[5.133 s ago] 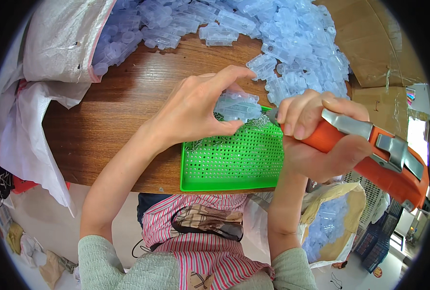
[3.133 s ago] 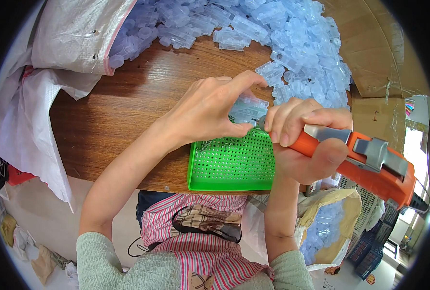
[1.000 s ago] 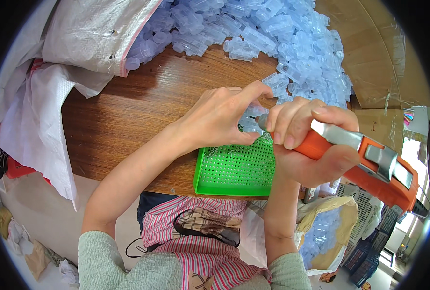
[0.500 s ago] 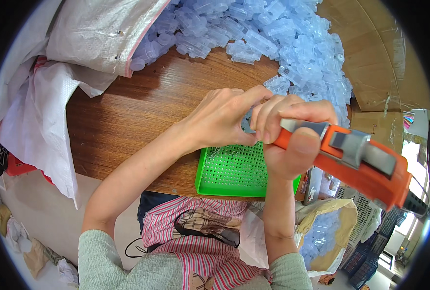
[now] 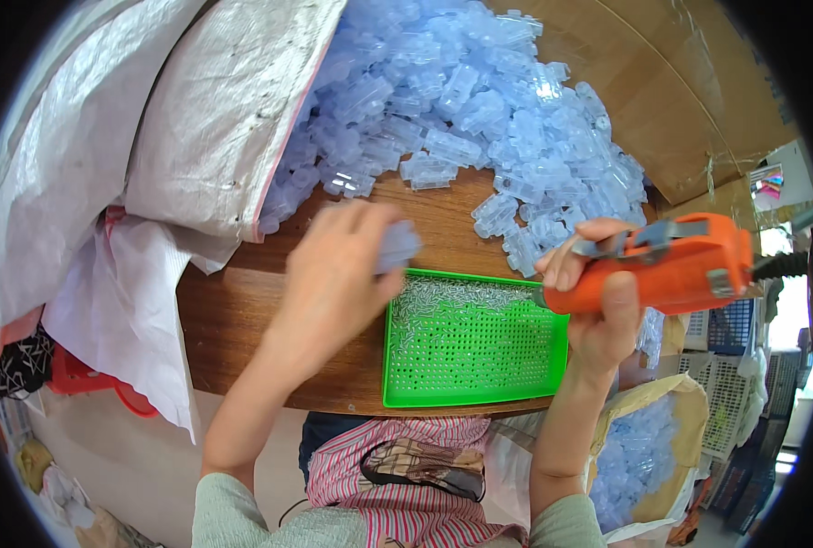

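Note:
A clear bluish plastic part [image 5: 399, 245] is pinched in my left hand [image 5: 333, 269], above the wooden table and just off the tray's far left corner; hand and part are blurred. My right hand [image 5: 605, 320] is wrapped round an orange electric screwdriver [image 5: 671, 274]. Its nose points left, over the right end of a green perforated tray [image 5: 470, 399]. Small silvery screws [image 5: 448, 301] are scattered in this tray, thickest along its far side. The screwdriver's bit cannot be made out.
A big heap of similar clear parts [image 5: 480, 110] covers the table's far side. White woven sacks [image 5: 215, 119] lie at the left, with cardboard [image 5: 662, 91] at the far right. Beside my right forearm, an open sack [image 5: 690, 402] holds more parts. A cable [image 5: 781, 266] trails from the screwdriver.
My hands, close together before, have moved apart. The left went left with the plastic part; the right, with the screwdriver, came lower and slightly right. The view has shifted, showing more of the heap.

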